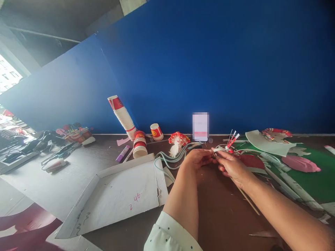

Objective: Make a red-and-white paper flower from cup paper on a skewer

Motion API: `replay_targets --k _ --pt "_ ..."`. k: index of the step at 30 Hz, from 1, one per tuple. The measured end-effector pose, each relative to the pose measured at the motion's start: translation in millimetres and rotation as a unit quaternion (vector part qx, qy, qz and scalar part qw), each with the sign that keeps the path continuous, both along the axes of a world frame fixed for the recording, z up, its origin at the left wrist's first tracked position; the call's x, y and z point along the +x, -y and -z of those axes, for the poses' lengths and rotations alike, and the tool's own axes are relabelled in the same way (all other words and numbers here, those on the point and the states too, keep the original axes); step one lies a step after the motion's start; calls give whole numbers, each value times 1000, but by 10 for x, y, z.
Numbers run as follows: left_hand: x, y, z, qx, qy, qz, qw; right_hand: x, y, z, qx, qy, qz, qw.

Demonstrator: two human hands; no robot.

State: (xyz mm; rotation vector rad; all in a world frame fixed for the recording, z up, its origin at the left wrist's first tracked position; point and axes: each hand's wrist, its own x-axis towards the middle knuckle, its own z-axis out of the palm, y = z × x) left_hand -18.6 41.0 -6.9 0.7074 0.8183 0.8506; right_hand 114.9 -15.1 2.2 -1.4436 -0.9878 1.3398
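My left hand [196, 157] and my right hand [231, 166] meet over a dark brown table [217, 216]. Both are closed in a pinch on a small craft piece [230, 143]: a thin wooden stick [247, 199] topped with red and white paper strips. The left fingers pinch a white strip at the piece's left end. The right hand grips the stick, which runs down and right under my wrist. Pale green curled paper strips [167, 161] lie just left of my left hand.
A flattened white cardboard tray [115, 195] lies to the left. A leaning stack of red-and-white paper cups [123, 116], further cups [140, 144], a purple glue stick [122, 153], a white paper plate [264, 143], pink paper shapes [300, 164] on green sheet [318, 181] and a blue wall [209, 69] surround.
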Motion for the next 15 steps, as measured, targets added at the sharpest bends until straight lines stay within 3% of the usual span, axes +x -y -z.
replay_targets --k 7,15 --pt "-16 64 -73 -9 27 6 1000 9 5 -44 -2 -46 -1 999" --pt "42 37 -10 8 5 -6 1000 2 11 -49 -1 -40 -8 999"
